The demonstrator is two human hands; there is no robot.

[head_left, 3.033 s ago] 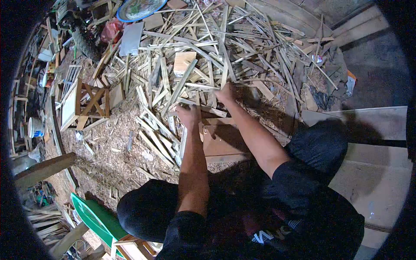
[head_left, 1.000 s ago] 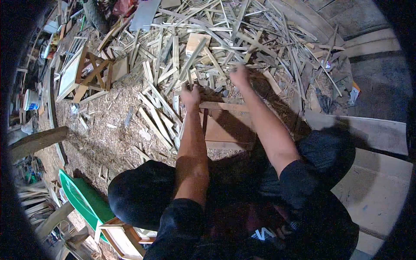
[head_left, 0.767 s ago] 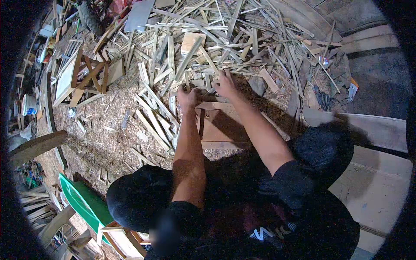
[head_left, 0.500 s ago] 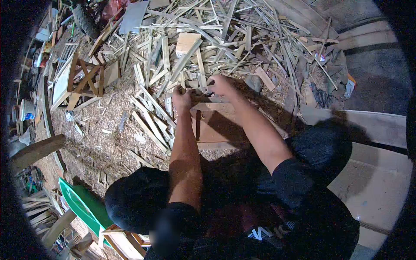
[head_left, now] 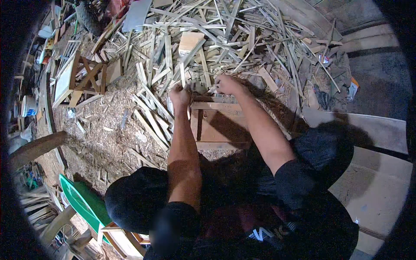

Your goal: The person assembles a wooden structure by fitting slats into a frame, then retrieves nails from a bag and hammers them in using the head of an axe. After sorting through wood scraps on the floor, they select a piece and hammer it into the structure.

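My left hand (head_left: 180, 96) is closed at the far left corner of a small wooden frame with a panel (head_left: 216, 145). A short pale wooden strip (head_left: 182, 75) stands up from its fingertips. Across from it, my right hand (head_left: 229, 85) has its fingers curled together just beyond the frame's far rail (head_left: 216, 106). Whatever those fingers pinch is too small to make out. The frame lies on the ground between my forearms, with the right arm's shadow over part of its panel.
Beyond my hands spreads a heap of wooden strips (head_left: 242, 32) with a pale wood block (head_left: 190, 42) on it. To the left lie a cross-braced wooden frame (head_left: 89, 78) and a green curved object (head_left: 82, 208). Cardboard (head_left: 368, 186) lies at right.
My left hand has turned slightly, and the pale strip at its fingertips now shows longer and more upright. My right hand has shifted a little to the right. The view has moved slightly.
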